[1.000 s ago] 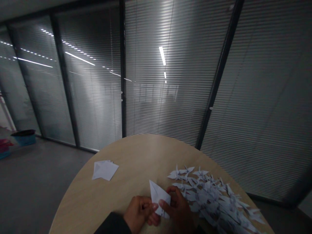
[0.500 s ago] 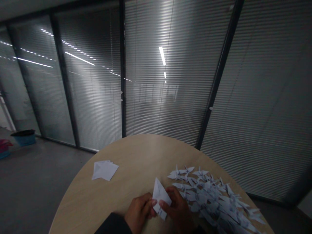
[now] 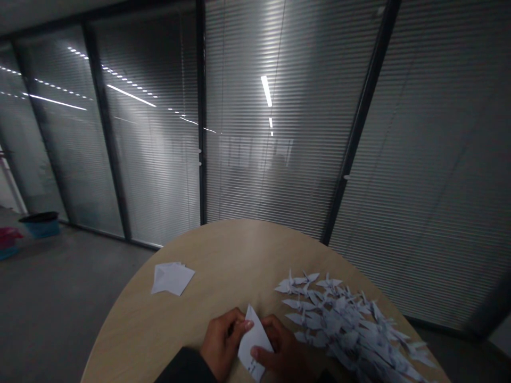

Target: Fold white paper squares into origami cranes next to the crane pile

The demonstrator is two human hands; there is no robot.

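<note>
A folded piece of white paper (image 3: 252, 340) with a pointed top and small dark marks near its lower end is held between both hands over the front of the table. My left hand (image 3: 225, 338) pinches its upper left edge, thumb on the front face. My right hand (image 3: 281, 346) grips its right side, with the thumb pressed on the lower front and the fingers behind. Right of my hands lies a large pile of folded white paper cranes (image 3: 347, 324).
The round wooden table (image 3: 239, 250) carries a small stack of white paper sheets (image 3: 173, 277) at the left. Glass partitions with blinds (image 3: 271, 175) stand behind it. On the floor at far left are a blue bin (image 3: 42, 226) and a red-and-blue one (image 3: 8, 242).
The folded paper has moved down and slightly left, and looks narrower. My left hand has shifted its pinch up toward the paper's tip, and my right thumb has moved lower and left.
</note>
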